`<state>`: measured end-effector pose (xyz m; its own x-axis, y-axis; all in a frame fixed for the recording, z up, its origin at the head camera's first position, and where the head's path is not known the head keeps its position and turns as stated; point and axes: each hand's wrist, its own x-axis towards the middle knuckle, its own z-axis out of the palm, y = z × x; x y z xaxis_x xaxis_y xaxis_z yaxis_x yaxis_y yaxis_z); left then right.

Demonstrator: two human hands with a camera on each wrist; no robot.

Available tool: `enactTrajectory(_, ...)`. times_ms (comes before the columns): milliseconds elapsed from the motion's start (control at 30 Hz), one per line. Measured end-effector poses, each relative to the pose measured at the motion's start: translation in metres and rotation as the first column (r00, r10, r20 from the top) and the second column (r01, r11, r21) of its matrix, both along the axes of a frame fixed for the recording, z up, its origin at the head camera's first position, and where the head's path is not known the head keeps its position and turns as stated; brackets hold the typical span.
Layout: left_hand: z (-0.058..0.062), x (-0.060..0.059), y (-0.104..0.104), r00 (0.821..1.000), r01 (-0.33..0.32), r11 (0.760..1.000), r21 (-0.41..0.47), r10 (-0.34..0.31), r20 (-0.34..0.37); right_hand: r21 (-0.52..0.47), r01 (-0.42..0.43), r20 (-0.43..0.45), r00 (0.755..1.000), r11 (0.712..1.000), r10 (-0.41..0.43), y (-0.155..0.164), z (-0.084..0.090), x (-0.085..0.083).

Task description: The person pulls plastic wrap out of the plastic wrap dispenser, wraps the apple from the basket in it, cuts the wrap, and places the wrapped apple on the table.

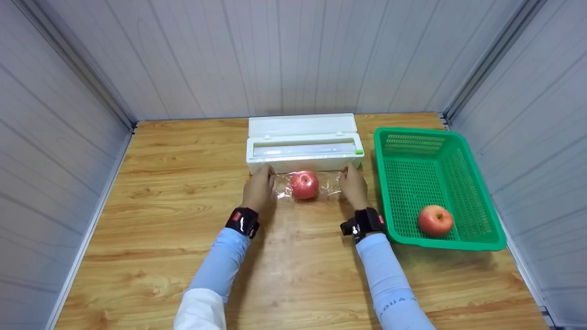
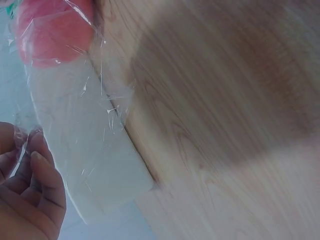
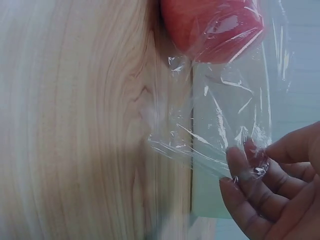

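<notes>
Our left hand (image 1: 258, 187) and right hand (image 1: 353, 187) pinch clear, crinkled plastic film (image 1: 329, 183) in their fingers, spread sideways; the round red apple (image 1: 305, 185) lies between them, about equally near both.

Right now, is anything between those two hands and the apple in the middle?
Only clear film: it lies over the apple and runs out to the left hand and right hand, each pinching one end. Nothing else visible stands between; the white box sits just beyond the apple.
</notes>
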<state>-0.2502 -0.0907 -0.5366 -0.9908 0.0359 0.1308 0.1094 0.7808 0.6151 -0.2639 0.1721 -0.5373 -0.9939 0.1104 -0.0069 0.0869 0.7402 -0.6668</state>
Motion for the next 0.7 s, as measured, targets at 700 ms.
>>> enactTrajectory(700, -0.0025, -0.011, -0.0067, 0.999, -0.01, 0.999, 0.039, 0.012, -0.049, 0.028, -0.035, -0.048, 0.998, 0.999, 0.037, -0.0015, 0.0034, -0.0086)
